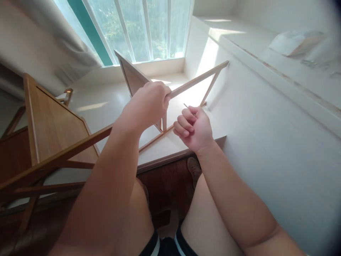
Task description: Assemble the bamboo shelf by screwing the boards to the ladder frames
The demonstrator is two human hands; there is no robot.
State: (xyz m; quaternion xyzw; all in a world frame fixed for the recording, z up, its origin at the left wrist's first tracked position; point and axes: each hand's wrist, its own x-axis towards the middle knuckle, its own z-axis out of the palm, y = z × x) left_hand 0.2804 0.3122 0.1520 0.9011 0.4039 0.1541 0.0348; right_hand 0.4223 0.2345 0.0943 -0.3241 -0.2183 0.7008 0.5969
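Note:
A light wooden frame (198, 80) of thin bars and a flat panel (133, 76) is held up over a white platform (106, 103) by the window. My left hand (147, 106) is wrapped round one bar near where several bars meet. Just to its right, my right hand (193, 128) is closed in a fist round a thin metal tool (185, 105), whose tip pokes out above the fingers, close to the frame's joint.
A wooden folding table or chair (53, 124) leans at the left, with one long bar reaching under my left arm. A white wall (266, 135) and ledge run along the right. My knees and one shoe (194, 169) show over dark wooden floor below.

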